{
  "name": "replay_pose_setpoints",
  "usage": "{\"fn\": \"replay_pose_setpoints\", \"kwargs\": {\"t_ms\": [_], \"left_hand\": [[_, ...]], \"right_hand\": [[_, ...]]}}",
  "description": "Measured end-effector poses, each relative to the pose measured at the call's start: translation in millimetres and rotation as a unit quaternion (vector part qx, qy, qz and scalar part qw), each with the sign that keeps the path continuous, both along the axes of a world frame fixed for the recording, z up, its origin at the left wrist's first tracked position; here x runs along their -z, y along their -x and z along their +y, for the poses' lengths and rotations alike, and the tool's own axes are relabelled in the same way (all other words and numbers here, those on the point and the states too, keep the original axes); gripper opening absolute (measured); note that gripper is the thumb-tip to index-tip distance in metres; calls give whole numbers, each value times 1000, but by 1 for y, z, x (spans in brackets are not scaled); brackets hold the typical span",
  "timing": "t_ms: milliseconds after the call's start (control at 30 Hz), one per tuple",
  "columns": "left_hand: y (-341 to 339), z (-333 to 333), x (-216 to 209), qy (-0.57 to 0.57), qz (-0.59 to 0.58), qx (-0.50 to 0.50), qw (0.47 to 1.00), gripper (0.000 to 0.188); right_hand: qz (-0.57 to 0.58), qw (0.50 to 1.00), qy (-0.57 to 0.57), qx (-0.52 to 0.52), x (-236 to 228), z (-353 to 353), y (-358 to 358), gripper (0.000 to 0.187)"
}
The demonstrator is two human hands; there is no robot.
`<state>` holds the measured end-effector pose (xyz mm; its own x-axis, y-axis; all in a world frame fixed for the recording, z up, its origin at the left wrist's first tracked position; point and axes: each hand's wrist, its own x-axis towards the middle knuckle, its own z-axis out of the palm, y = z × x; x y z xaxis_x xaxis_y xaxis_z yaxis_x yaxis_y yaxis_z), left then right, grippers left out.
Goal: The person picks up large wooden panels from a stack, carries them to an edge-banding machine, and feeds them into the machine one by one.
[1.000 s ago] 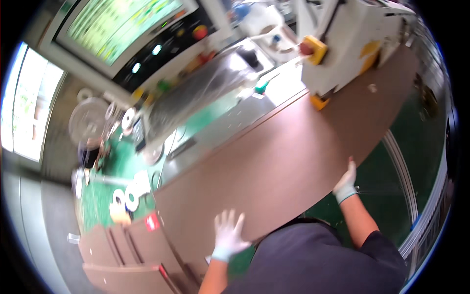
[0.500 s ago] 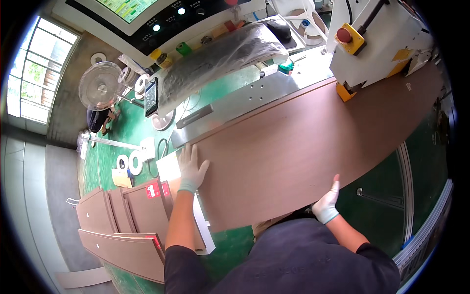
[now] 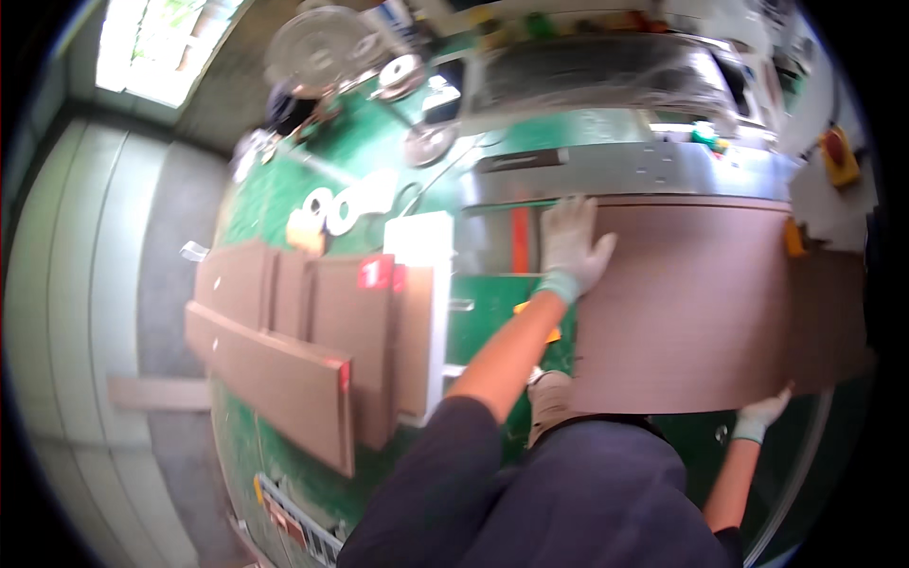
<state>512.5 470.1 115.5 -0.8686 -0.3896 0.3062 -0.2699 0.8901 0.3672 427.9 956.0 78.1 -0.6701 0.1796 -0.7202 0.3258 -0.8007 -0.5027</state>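
Observation:
A large brown board [image 3: 684, 303] lies flat in front of me, its far edge along a metal guide rail [image 3: 653, 172]. My left hand [image 3: 570, 248], in a pale glove with a green cuff, lies on the board's left edge. Its fingers are stretched out and the thumb is spread. My right hand [image 3: 763, 413], gloved too, is at the near edge of the board toward the right. It grips that edge, with most of its fingers hidden beneath. The board's right part runs under the machine, in shadow.
Several brown panels [image 3: 270, 383] stand left of me beside a white panel [image 3: 437, 284]. A machine with a red button on a yellow box [image 3: 838, 156] is at the right. Farther back are a fan [image 3: 317, 47], white rolls [image 3: 343, 210] and a plastic-covered unit [image 3: 606, 76].
The board has slid right along the guide rail, and both hands have gone with it. My view has swung left, so the side panels show more fully. An orange strip now shows left of the board.

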Motion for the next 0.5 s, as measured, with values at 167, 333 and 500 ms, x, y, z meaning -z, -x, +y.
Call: {"fn": "replay_pose_setpoints", "kwargs": {"t_ms": [167,333,500], "left_hand": [[-1,6,7,70,17,-25,997,69],[20,9,3,47,57,32,997,32],[13,15,19,102,-49,5,994,55]], "right_hand": [[-26,999,32,-4,-24,-44,-31,68],[-4,995,83,-58,-8,-96,-86,76],[-11,999,42,-22,-11,-63,-45,68]]}}
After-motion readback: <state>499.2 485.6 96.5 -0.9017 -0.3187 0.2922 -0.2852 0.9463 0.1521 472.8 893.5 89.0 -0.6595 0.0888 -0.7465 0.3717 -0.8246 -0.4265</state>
